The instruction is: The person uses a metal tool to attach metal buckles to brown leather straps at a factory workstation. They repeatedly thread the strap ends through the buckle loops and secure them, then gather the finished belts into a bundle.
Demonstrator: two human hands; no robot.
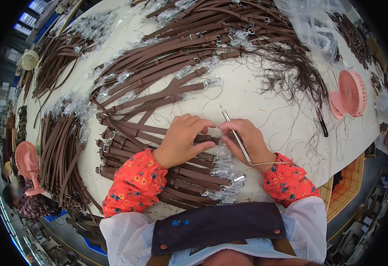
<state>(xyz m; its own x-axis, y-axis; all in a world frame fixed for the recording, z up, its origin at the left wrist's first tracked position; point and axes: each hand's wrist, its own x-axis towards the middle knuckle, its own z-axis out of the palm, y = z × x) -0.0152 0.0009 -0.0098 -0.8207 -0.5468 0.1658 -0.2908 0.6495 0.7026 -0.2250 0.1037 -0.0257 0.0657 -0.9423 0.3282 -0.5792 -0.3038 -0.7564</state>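
Observation:
Slightly left of the middle, my left hand [183, 138] hovers over a row of brown straps [189, 175]. Its thumb and forefinger are apart, and a strap end [203, 138] shows in the gap between them. Whether the hand touches that strap, I cannot tell. My right hand [250, 141] is closed round a slim silver pen-shaped tool [237, 136], its thin tip pointing up and away from me. A pale cord [265, 163] runs from the tool's lower end past my right wrist. The fingertips of both hands nearly meet beside the strap end.
More brown straps [158, 66] with plastic-wrapped buckles pile across the far side, and a bundle [61, 155] lies left. Dark loose threads [291, 71] spread over the white table [242, 93]. Pink fans stand right [352, 92] and left [27, 162]. Another person [32, 201] is at far left.

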